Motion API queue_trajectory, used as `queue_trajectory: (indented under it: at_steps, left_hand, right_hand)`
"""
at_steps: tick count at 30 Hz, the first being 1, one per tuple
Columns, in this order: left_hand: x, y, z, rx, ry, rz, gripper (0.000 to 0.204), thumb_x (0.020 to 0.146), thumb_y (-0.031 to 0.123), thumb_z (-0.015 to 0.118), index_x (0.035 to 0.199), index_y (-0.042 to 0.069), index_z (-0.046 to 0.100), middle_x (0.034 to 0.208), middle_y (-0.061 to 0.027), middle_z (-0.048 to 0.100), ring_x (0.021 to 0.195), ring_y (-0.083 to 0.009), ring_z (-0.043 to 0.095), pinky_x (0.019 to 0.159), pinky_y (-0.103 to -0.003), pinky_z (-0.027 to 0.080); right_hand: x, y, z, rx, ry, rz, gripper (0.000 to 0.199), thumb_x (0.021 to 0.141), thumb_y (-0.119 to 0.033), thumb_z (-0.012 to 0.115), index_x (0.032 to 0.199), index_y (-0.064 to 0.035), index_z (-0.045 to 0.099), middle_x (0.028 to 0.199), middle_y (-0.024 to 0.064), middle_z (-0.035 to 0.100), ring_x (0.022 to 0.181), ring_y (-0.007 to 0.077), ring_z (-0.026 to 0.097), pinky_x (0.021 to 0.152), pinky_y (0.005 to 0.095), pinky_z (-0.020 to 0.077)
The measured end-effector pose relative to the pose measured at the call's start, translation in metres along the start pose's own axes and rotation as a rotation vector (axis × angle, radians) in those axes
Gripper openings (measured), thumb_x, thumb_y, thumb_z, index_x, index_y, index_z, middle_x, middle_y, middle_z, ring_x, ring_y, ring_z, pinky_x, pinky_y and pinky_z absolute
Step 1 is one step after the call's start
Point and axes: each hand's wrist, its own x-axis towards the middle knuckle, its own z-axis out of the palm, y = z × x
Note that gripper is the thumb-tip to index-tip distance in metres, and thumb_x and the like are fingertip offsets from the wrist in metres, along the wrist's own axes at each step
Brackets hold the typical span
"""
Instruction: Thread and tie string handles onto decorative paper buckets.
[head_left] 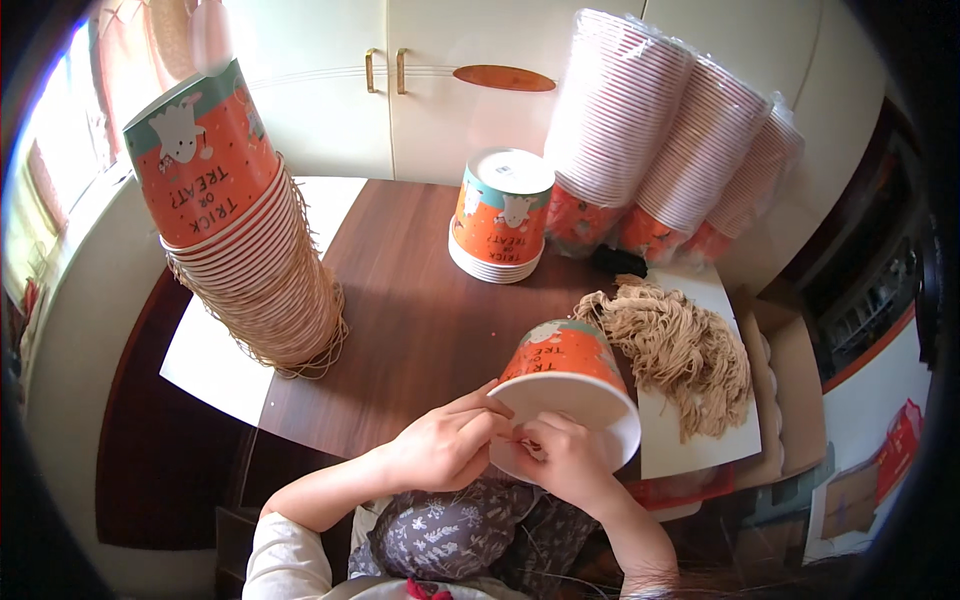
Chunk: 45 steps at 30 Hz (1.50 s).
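Observation:
An orange and green printed paper bucket (pixel 560 350) lies tilted in front of me, its white mouth facing me. My left hand (pixel 450 440) is closed on the left side of its rim, thumb and fingers near the edge. My right hand (pixel 565 455) reaches into the mouth, its fingertips pinched together close to the left fingers. What the right fingers pinch is too small to make out. To the right of the bucket a tangled heap of beige cords (pixel 675 350) rests on a white sheet.
A tall stack of nested buckets with cords hanging off them (pixel 250 260) leans at the left. A short upside-down stack (pixel 505 215) stands at the back. Plastic-wrapped bucket stacks (pixel 650 130) rise at the back right. An open cardboard box (pixel 800 400) is beyond the table's right edge.

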Motion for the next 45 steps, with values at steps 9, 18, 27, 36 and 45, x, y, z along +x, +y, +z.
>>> queue_trajectory:
  at_steps: [9, 18, 27, 36, 45]
  left_hand:
    - [-0.003, 0.002, 0.001, -0.022, 0.015, -0.043, 0.017, 0.072, -0.007, 0.05, 0.089, -0.003, 0.049, 0.083, -0.015, 0.056, 0.09, -0.0347, 0.056, 0.097, -0.046, 0.039]
    - [-0.004, 0.001, 0.001, -0.064, 0.003, -0.083, 0.018, 0.072, -0.005, 0.051, 0.089, -0.002, 0.049, 0.088, -0.0167, 0.057, 0.095, -0.035, 0.055, 0.098, -0.047, 0.038]
    - [-0.004, 0.005, 0.003, -0.119, 0.063, -0.205, 0.018, 0.07, -0.004, 0.05, 0.088, -0.003, 0.049, 0.097, -0.0208, 0.058, 0.103, -0.0366, 0.054, 0.099, -0.048, 0.036]
    - [-0.003, 0.008, 0.005, -0.13, 0.064, -0.199, 0.018, 0.072, -0.002, 0.05, 0.089, -0.003, 0.049, 0.099, -0.0211, 0.058, 0.103, -0.0369, 0.054, 0.099, -0.047, 0.036]
    - [-0.001, 0.01, 0.004, -0.141, 0.045, -0.221, 0.015, 0.074, -0.001, 0.052, 0.088, -0.002, 0.048, 0.1, -0.021, 0.057, 0.105, -0.0367, 0.053, 0.098, -0.046, 0.037]
  right_hand:
    - [-0.001, 0.002, 0.018, 0.056, -0.101, 0.086, 0.015, 0.072, -0.013, 0.064, 0.086, -0.0093, 0.062, 0.083, 0.0061, 0.06, 0.075, 0.024, 0.061, 0.064, 0.0352, 0.0507]
    - [-0.003, 0.001, 0.018, 0.03, -0.169, 0.116, 0.018, 0.073, -0.013, 0.065, 0.09, -0.0068, 0.061, 0.081, 0.0083, 0.06, 0.072, 0.0247, 0.061, 0.065, 0.0348, 0.0504]
    - [-0.012, 0.004, 0.024, -0.034, -0.082, -0.006, 0.006, 0.077, -0.015, 0.061, 0.076, -0.0095, 0.063, 0.072, 0.0068, 0.056, 0.068, 0.0249, 0.06, 0.06, 0.0372, 0.0503]
    - [-0.012, 0.004, 0.022, -0.063, -0.071, -0.002, 0.005, 0.077, -0.014, 0.061, 0.077, -0.0088, 0.062, 0.073, 0.007, 0.056, 0.068, 0.0249, 0.06, 0.06, 0.037, 0.0501]
    - [-0.01, 0.004, 0.012, 0.024, -0.072, 0.018, 0.011, 0.072, -0.009, 0.067, 0.082, -0.005, 0.064, 0.075, 0.0098, 0.058, 0.068, 0.0252, 0.059, 0.06, 0.0347, 0.0491]
